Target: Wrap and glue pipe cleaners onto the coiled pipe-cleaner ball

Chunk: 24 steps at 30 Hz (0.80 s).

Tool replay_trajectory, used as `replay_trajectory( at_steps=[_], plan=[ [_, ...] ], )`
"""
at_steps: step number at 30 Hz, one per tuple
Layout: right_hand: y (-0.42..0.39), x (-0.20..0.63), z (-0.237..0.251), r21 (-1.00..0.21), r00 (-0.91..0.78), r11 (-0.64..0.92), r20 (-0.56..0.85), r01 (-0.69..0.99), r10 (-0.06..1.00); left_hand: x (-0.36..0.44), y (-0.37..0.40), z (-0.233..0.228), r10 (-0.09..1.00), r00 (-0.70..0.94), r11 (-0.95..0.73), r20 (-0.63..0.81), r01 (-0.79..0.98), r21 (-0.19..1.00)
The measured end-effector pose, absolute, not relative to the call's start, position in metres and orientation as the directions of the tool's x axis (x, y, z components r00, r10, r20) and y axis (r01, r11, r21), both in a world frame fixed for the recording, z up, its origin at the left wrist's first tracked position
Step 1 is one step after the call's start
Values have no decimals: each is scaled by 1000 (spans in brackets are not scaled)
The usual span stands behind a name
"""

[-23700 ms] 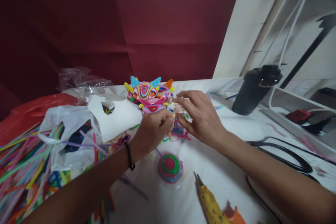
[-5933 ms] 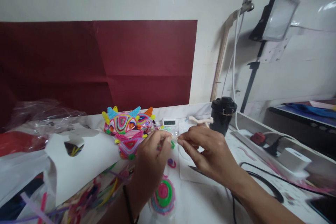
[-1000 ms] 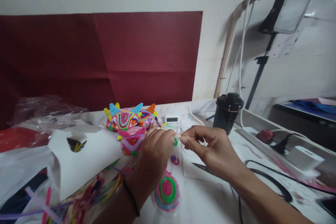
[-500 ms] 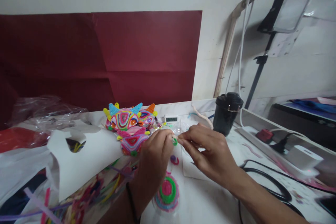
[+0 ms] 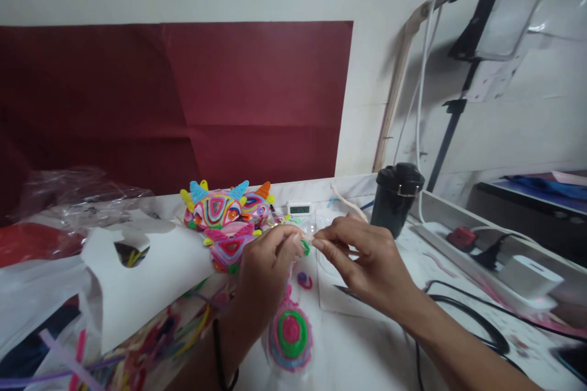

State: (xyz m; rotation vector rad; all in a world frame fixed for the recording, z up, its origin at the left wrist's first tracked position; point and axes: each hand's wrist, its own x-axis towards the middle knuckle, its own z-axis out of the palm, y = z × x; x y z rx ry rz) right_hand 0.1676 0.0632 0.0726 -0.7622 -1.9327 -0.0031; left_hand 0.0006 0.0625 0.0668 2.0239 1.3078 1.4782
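Observation:
My left hand is closed in a pinch, with a small curled green pipe cleaner at its fingertips. My right hand pinches at the same spot, thumb against forefinger, on a pale thin end too small to make out clearly. Below them on the table lies a small purple-and-pink curl. Nearer me is a round disc coiled in pink, green and blue rings, partly beside my left wrist. A dark pointed blade pokes out from under my right hand.
Colourful horned masks are piled behind my left hand. Left of them lie a white cut-out sheet and loose pipe cleaners. A black lidded cup, a power strip and black cables stand to the right.
My left thumb and fingers have shifted slightly around the green pipe cleaner, and my left wrist has moved a little left. More of the pink disc's upper end shows.

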Motion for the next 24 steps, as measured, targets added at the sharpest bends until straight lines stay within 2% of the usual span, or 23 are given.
replay_trajectory(
  at_steps=[4,9,12,14,16,18,21,24],
  plan=[
    [63,167,73,-321,-288,800,812,507,508,1,61,68,695,109,-604,710,625,495],
    [62,166,74,-321,-297,813,814,486,499,2,61,64,545,180,-649,819,708,276],
    [61,166,73,-306,-308,825,820,475,482,3,60,62,492,186,-638,850,742,207],
    [61,165,73,-291,-313,833,828,472,466,3,60,61,476,173,-637,862,744,203],
    [62,165,72,-267,-319,840,837,472,445,4,59,62,491,140,-637,860,731,245],
    [64,165,71,-231,-327,846,848,480,417,4,58,64,556,91,-626,826,699,345],
    [67,165,69,-150,-351,850,864,505,362,4,58,66,720,3,-561,694,591,580],
    [70,166,68,-56,-382,852,877,521,291,4,59,66,862,-42,-453,506,386,804]
  ],
)
